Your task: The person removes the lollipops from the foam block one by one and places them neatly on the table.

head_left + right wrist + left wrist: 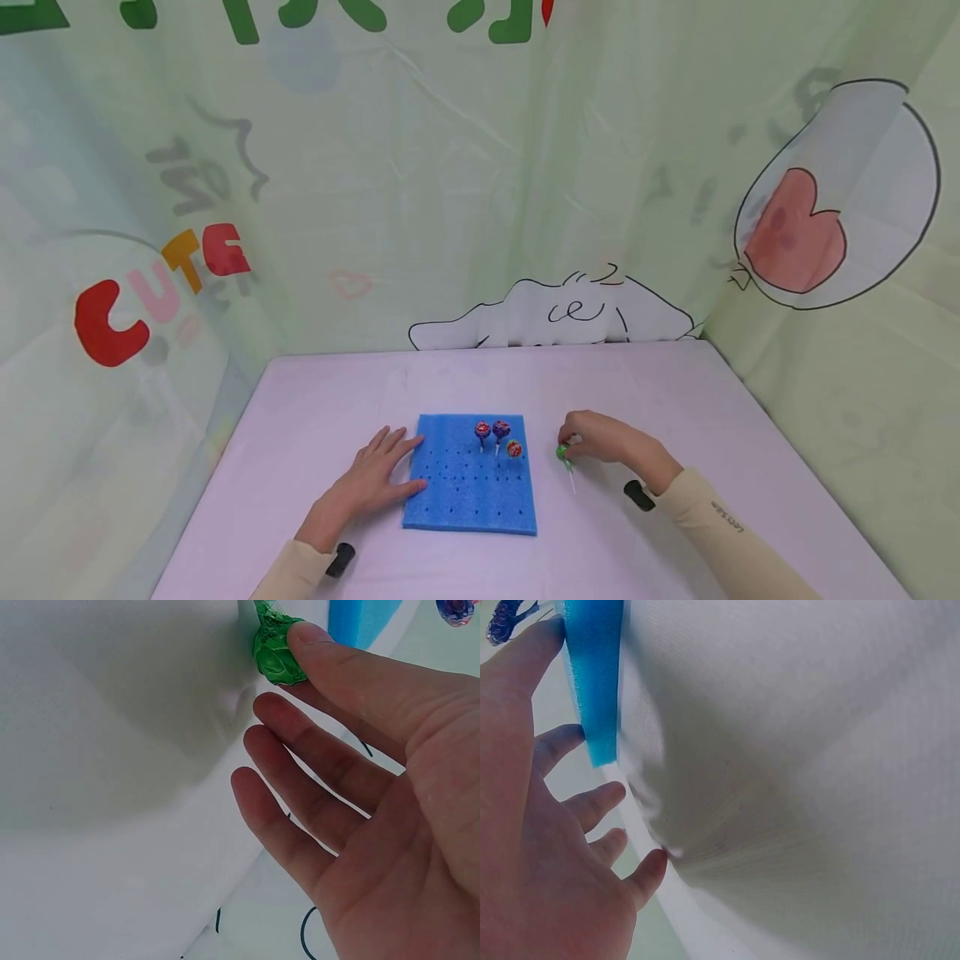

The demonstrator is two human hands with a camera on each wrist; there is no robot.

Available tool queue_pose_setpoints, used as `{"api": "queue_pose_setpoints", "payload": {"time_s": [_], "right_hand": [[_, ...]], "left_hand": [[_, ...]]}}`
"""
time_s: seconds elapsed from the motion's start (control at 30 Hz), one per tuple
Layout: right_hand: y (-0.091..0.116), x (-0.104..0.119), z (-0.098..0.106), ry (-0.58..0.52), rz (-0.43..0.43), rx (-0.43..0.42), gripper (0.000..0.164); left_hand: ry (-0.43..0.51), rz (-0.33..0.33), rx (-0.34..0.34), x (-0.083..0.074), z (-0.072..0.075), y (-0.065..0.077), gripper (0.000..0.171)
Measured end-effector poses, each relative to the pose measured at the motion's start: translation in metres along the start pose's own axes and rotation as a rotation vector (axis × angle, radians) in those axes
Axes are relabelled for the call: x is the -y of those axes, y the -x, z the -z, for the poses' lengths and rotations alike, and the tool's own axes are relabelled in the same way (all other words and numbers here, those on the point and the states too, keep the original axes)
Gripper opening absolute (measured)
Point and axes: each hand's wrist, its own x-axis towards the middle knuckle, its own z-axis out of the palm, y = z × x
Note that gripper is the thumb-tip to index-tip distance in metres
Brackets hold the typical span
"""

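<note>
Now your right hand (603, 435) pinches green lollipop (279, 658) | left hand (371, 483) splayed at board (438, 492), nine o'clock | three lollipops (501, 429) crowd one o'clock

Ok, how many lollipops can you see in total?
4: a green lollipop pinched in the right hand; and, standing toward the far right corner of the blue foam board, a red-and-purple lollipop, a purple lollipop and an orange-red lollipop.

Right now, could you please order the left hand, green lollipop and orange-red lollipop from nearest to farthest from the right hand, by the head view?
1. Green lollipop, in the right hand
2. Orange-red lollipop, on blue board, right side
3. Left hand, board's left edge
</note>
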Motion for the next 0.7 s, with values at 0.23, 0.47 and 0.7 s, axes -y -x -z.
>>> {"api": "queue_pose_setpoints", "payload": {"time_s": [0.23, 0.47, 0.7], "right_hand": [[-0.0007, -0.0006, -0.0026, -0.015, -0.020, -0.003, 0.019], [-0.0007, 0.0009, -0.0023, -0.020, -0.043, 0.007, 0.021], [0.0014, 0.0029, -0.0011, -0.031, -0.053, 0.016, 0.022]], "left_hand": [[0.007, 0.002, -0.001, -0.0016, 0.0012, 0.0013, 0.078], [0.000, 0.012, -0.001, -0.0031, 0.0016, 0.0013, 0.078], [-0.004, 0.014, 0.000, -0.0017, -0.0002, 0.0004, 0.079]]}}
